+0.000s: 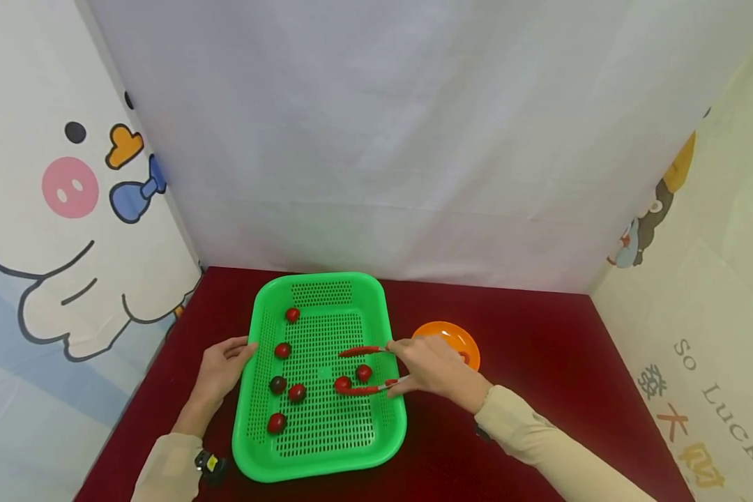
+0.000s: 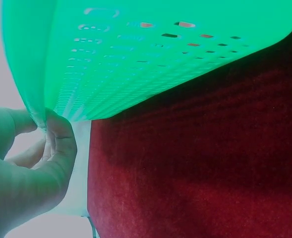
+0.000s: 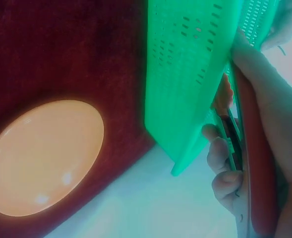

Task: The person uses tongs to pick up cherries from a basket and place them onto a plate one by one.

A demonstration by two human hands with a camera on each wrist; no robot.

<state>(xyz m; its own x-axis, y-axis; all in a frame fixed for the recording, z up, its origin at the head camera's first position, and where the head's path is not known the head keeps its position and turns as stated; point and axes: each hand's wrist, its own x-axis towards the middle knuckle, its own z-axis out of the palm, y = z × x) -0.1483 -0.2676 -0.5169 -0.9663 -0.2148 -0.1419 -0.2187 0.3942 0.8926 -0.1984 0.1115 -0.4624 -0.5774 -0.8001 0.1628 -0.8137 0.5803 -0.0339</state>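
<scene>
My left hand [image 1: 218, 371] pinches the left rim of a green perforated basket [image 1: 318, 473], thumb and fingers meeting at the edge in the left wrist view. Red tongs [image 1: 359, 351] are held by my right hand [image 1: 436, 367] over the basket's right rim. Their two red tips stand spread apart inside. Two cherry tomatoes lie around there: one [image 1: 364, 373] between the arms, another [image 1: 342, 384] right at the nearer tip. Several more, such as a dark one [image 1: 278, 385] and a red one [image 1: 277, 423], lie along the basket's left side.
An orange plate [image 1: 436, 328] lies right of the basket, partly hidden behind my right hand. Dark red cloth [image 1: 527, 348] covers the table. A white curtain [image 1: 376, 139] hangs behind it, and printed sheets border both sides.
</scene>
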